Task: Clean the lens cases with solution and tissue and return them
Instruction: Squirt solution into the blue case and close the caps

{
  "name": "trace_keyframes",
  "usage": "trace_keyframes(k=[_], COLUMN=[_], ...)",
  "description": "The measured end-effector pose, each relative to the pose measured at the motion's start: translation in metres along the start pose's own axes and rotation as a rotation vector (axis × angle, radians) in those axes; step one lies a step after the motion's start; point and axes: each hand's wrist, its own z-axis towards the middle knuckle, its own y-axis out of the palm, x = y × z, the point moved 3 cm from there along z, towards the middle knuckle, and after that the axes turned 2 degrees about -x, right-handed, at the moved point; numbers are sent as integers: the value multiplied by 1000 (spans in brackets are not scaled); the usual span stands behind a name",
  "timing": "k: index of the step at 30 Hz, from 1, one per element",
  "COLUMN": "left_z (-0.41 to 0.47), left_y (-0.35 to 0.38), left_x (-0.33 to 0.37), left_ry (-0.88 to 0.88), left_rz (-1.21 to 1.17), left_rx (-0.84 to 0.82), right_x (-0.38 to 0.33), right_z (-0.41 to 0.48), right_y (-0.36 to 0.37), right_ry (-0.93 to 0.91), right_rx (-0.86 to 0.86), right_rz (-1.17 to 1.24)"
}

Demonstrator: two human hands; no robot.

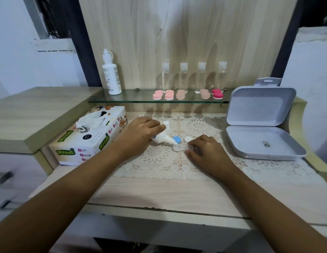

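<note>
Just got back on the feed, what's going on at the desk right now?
The left hand holds a small white bottle tilted, nozzle aimed at an open clear lens case on the lace mat. The right hand pinches that case steady. A blue cap and a white cap lie just behind it. Five pinkish cases sit on the glass shelf.

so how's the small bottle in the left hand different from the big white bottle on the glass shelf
The small bottle is tipped, nozzle down toward the open lens case; the big bottle stands upright. The small bottle is gripped by the left hand; the big bottle stands untouched on the glass shelf. The big bottle is far taller. Both are white.
</note>
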Motion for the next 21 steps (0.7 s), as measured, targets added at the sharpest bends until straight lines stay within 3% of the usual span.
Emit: trace_keyframes(k=[21], left_z=[-2], left_y=[-1], left_x=[1], left_ry=[-67], left_rz=[-32], left_rx=[25], right_x=[3], right_z=[6], right_y=[-2], right_ry=[57], right_rx=[-80], right_rz=[56])
